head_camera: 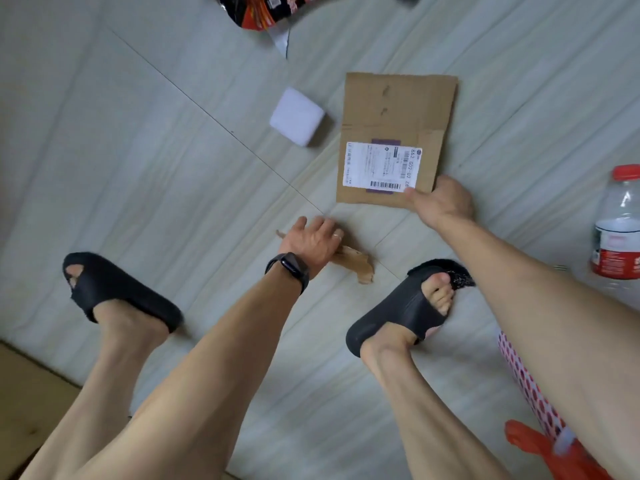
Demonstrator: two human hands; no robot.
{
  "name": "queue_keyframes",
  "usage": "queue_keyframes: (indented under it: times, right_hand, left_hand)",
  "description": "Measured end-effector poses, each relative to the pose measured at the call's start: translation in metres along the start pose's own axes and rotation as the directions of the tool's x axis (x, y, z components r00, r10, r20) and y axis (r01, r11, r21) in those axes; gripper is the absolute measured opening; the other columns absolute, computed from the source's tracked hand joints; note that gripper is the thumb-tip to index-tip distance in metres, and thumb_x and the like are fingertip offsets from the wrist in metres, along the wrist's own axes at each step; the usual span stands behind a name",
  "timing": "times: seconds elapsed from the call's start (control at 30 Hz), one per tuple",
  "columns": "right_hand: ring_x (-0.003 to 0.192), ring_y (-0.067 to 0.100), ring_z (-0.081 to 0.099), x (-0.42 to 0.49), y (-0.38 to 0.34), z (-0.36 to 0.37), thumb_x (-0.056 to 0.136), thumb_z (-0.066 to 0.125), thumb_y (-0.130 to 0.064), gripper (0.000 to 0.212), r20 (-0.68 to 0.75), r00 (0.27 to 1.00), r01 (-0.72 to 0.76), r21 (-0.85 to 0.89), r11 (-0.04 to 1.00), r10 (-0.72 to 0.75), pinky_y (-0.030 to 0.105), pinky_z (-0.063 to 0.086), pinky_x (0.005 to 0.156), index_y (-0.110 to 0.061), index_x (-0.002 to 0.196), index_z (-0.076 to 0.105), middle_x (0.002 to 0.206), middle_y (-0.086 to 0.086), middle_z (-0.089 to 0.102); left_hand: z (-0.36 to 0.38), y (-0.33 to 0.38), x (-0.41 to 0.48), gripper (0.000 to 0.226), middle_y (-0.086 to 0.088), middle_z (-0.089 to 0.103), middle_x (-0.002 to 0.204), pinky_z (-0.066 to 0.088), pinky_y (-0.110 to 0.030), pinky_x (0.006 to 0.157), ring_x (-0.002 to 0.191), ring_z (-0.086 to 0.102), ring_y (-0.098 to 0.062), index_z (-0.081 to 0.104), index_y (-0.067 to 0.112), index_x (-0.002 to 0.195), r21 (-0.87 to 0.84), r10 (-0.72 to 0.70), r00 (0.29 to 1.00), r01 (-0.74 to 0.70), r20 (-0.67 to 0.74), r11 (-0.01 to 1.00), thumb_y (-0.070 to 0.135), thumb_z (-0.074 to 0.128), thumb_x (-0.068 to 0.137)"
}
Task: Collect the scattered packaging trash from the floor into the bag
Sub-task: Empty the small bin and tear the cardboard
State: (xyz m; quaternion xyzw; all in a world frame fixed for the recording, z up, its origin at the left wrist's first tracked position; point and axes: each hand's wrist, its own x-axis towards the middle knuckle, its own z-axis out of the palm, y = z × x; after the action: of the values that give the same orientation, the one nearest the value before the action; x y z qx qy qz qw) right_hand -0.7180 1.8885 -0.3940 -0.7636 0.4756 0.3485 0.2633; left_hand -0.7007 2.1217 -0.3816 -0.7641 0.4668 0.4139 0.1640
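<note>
Pale wood-grain floor tiles (138, 150) carry the litter. The right hand (441, 202) pinches the near corner of a flattened cardboard sheet (398, 109), thumb on top beside its white shipping label (381, 166). The sheet lies flat, stretching away from the grip. Just left of that grip and nearer the person, the left hand (315, 242), wearing a black watch (289, 270), covers a torn cardboard scrap (356, 268) with fingers bent down; whether they hold it I cannot tell. Left of the grip and beyond it sits a white foam block (296, 116). Far beyond lies a red-and-black wrapper (266, 10), to the right a water bottle (620, 230), and back along the forearm an orange bag (540, 448).
</note>
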Motion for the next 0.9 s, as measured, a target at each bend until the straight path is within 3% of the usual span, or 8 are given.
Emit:
queue_keyframes:
  times: [0.1,0.17,0.27,0.37,0.43,0.6,0.73,0.9]
  right_hand:
    - [0.11,0.036,0.059,-0.045,-0.001,-0.009,0.091,0.06,-0.039,0.035,0.011,0.999,0.045,0.042,0.998,-0.046,0.038,0.048,0.086,-0.015,0.115,0.06,0.119,0.013,0.065]
    - [0.097,0.034,0.066,-0.079,-0.003,-0.017,0.094,0.054,-0.037,0.027,0.02,0.998,0.051,0.098,0.994,-0.053,0.038,0.051,0.08,-0.017,0.112,0.049,0.112,0.013,0.067]
    - [0.057,0.017,0.071,-0.137,-0.022,-0.044,0.1,0.043,-0.031,0.015,0.042,0.998,0.03,0.193,0.981,-0.039,0.032,0.05,0.061,-0.019,0.104,0.034,0.093,0.005,0.069]
    - [0.05,0.014,0.069,-0.192,-0.056,-0.069,0.102,0.039,-0.029,0.011,0.026,0.997,0.069,0.247,0.967,-0.078,0.036,0.055,0.061,-0.02,0.105,0.034,0.086,-0.002,0.065]
    - [0.053,0.018,0.07,-0.223,-0.081,-0.082,0.103,0.04,-0.029,0.01,0.016,0.992,0.116,0.262,0.958,-0.124,0.041,0.058,0.065,-0.021,0.107,0.036,0.084,-0.006,0.063]
    - [0.059,0.019,0.07,-0.309,-0.164,-0.089,0.104,0.041,-0.028,0.01,0.006,0.971,0.228,0.269,0.936,-0.238,0.033,0.054,0.061,-0.022,0.111,0.038,0.094,-0.003,0.064]
    - [0.064,0.02,0.07,-0.372,-0.249,-0.062,0.104,0.04,-0.029,0.009,0.065,0.917,0.371,0.218,0.903,-0.393,0.037,0.054,0.074,-0.03,0.113,0.038,0.084,-0.008,0.065]
    - [0.068,0.02,0.071,-0.448,-0.349,-0.015,0.104,0.039,-0.031,0.015,0.138,0.822,0.526,0.186,0.83,-0.552,0.034,0.052,0.073,-0.028,0.119,0.039,0.088,-0.006,0.07]
  left_hand:
    - [-0.009,-0.019,-0.034,0.05,-0.007,0.049,0.132,0.039,-0.037,0.09,0.117,0.051,-0.028,0.025,0.018,0.145,-0.134,-0.099,0.987,0.116,0.13,0.984,0.016,0.043,0.099]
    - [-0.018,-0.034,-0.062,0.044,-0.006,0.056,0.124,0.042,-0.038,0.076,0.106,0.058,-0.029,0.025,0.018,0.142,-0.273,-0.207,0.963,0.248,0.172,0.929,0.018,0.04,0.101]
    - [-0.043,-0.066,-0.109,0.029,-0.008,0.059,0.095,0.042,-0.036,0.06,0.083,0.06,-0.033,0.034,0.016,0.128,-0.544,-0.414,0.883,0.464,0.22,0.699,0.024,0.041,0.101]
    - [-0.076,-0.1,-0.158,0.022,-0.008,0.057,0.08,0.052,-0.04,0.06,0.072,0.059,-0.032,0.041,0.015,0.112,-0.683,-0.554,0.797,0.544,0.239,0.488,0.028,0.047,0.095]
    - [-0.096,-0.118,-0.186,0.019,-0.008,0.063,0.08,0.057,-0.042,0.062,0.069,0.064,-0.03,0.043,0.019,0.104,-0.743,-0.592,0.766,0.545,0.252,0.389,0.033,0.048,0.092]
    - [-0.121,-0.177,-0.267,0.019,-0.007,0.067,0.08,0.06,-0.046,0.063,0.065,0.069,-0.032,0.041,0.024,0.098,-0.861,-0.653,0.696,0.491,0.299,0.129,0.037,0.043,0.084]
    - [-0.107,-0.233,-0.346,0.023,-0.009,0.067,0.086,0.059,-0.046,0.07,0.07,0.068,-0.033,0.044,0.024,0.1,-0.909,-0.738,0.571,0.392,0.359,-0.139,0.04,0.042,0.084]
    - [-0.085,-0.29,-0.451,0.019,-0.004,0.068,0.083,0.058,-0.035,0.066,0.063,0.068,-0.022,0.052,0.019,0.104,-0.924,-0.843,0.38,0.184,0.38,-0.334,0.032,0.045,0.092]
